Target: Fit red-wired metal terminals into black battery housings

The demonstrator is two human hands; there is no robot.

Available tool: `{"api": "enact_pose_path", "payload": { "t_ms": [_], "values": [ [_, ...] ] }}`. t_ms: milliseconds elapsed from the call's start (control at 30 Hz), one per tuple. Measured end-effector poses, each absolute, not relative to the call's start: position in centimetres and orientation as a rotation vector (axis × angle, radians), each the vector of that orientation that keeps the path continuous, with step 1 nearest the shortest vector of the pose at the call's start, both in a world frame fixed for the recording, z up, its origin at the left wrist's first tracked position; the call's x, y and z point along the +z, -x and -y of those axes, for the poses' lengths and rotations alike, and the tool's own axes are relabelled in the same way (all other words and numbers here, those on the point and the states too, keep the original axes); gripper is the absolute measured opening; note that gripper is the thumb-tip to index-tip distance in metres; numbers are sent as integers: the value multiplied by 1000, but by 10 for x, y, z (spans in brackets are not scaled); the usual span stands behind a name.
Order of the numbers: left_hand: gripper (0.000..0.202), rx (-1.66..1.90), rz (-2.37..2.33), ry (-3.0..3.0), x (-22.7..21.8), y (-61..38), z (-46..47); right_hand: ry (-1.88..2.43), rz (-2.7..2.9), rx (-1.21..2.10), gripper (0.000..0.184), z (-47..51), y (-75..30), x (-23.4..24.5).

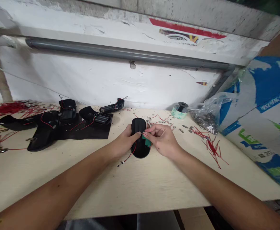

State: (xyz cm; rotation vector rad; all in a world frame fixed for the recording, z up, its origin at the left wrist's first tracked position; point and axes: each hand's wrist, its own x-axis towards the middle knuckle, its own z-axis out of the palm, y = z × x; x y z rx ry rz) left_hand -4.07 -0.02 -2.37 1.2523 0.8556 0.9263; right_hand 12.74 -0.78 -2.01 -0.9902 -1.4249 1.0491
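Observation:
A black plastic housing (139, 152) with a rounded lower end lies near the middle of the table. My left hand (123, 140) grips its left side, with the thumb on top. Against the right side of the housing, my right hand (163, 139) pinches thumb and forefinger together on what looks like a thin red wire; the fingertips hide most of it. Just beneath those fingertips shows a small green piece (146, 140), its kind unclear. Another red wire (134, 148) hangs from the left side of the housing, ending in a small metal part (121, 163) over the table.
More black housings (44, 131) with red wires sit at the left, some on a black mat (92, 131). Loose red wires (213, 147) lie at right beside a plastic bag of metal parts (205, 119). A tape roll (179, 111) and a blue-white box (261, 121) stand farther back and right.

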Motion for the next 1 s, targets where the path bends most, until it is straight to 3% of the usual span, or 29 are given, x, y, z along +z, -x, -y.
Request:
{"api": "enact_pose_path", "payload": {
  "t_ms": [433, 767, 1000],
  "values": [
    [38, 914, -840, -1218, -26, 42, -2, 1012, 1410, 1092, 30, 7, -126, -17],
    [26, 915, -763, -824, -14, 43, -4, 1003, 1251, 1139, 32, 2, -137, -21],
    [23, 1023, -705, -629, -10, 44, -7, 1041, 1032, 1342, 34, 3, -139, -22]
  ]
}}
